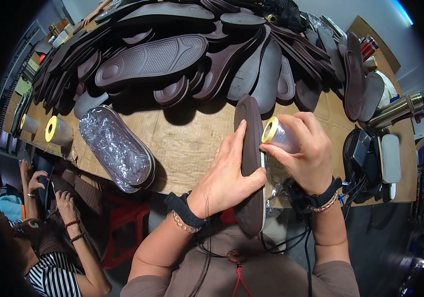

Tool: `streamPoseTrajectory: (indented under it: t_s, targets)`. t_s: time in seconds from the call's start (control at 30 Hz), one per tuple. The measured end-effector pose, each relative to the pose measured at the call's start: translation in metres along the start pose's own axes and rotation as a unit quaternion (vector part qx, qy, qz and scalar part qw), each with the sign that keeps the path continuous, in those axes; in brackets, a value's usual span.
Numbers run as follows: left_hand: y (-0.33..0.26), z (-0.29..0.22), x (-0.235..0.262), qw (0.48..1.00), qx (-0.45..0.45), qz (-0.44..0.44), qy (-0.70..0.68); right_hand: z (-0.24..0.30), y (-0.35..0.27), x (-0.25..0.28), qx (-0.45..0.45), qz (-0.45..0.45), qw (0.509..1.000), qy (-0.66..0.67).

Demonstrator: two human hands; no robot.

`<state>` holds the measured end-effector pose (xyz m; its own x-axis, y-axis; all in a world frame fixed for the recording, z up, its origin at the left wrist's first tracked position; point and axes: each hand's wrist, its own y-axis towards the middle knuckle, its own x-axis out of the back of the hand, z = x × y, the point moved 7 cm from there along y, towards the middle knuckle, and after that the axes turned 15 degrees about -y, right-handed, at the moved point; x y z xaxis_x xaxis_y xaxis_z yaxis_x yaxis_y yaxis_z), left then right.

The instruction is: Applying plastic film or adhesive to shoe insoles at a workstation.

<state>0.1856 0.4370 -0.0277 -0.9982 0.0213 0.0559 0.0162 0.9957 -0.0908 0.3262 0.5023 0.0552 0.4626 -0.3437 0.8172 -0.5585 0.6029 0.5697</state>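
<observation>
We find the dark brown sole (249, 208) held at the near edge of the cardboard-covered table (187, 158), in front of the wearer, its lower end reaching past that edge. On progress, we judge the wrapping of this piece to be at an early stage: we see no film across its dark face. 1 wrapped bundle (115, 148) lies to the left and appears finished. The loose soles (152, 57) heaped beyond look unwrapped, so we assess most of the work as outstanding.

The sole's long axis runs away from the body, nearly straight up the view, with 1 rounded end toward the heap and the other toward the lap. It is tipped, broad face turned up and left, a pale edge showing along the right. We cannot tell toe from heel, nor whether a 2nd sole lies beneath.

The left hand (226, 180) is closed on the sole, fingers laid along the face, thumb reaching across to the right edge. The right hand (308, 148) is curled around a yellow-cored film roll (286, 140), spread only to the roll's width, just beside that edge. We note 2 further rolls (62, 132) at the table's left.
</observation>
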Motion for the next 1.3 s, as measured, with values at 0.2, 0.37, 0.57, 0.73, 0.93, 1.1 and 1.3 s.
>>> streamPoseTrajectory:
  t_s: [0.2, 0.37, 0.57, 0.73, 0.93, 1.1, 1.3]
  targets:
    - [0.000, 0.000, 0.000, 1.000, -0.003, 0.002, -0.002, 0.003, 0.001, 0.002, -0.009, 0.004, 1.000, -0.016]
    - [0.002, -0.002, -0.001, 1.000, -0.003, 0.004, -0.006, 0.005, 0.002, 0.004, -0.010, 0.008, 0.999, -0.029]
    - [0.005, 0.004, 0.001, 1.000, -0.015, 0.004, -0.008, 0.010, 0.003, 0.002, -0.009, 0.032, 0.998, -0.047]
    - [0.025, 0.004, 0.012, 0.999, -0.012, 0.023, 0.026, 0.009, 0.002, 0.000, -0.012, 0.049, 0.998, -0.045]
    - [0.056, 0.008, 0.019, 0.991, 0.026, 0.076, 0.106, 0.003, -0.004, -0.004, -0.013, 0.032, 0.998, -0.049]
    - [0.073, 0.011, 0.021, 0.983, 0.034, 0.120, 0.138, -0.006, -0.009, -0.014, -0.007, 0.073, 0.997, -0.036]
    - [0.082, 0.006, 0.025, 0.984, -0.011, 0.132, 0.123, -0.007, -0.016, -0.025, 0.024, 0.092, 0.993, -0.066]
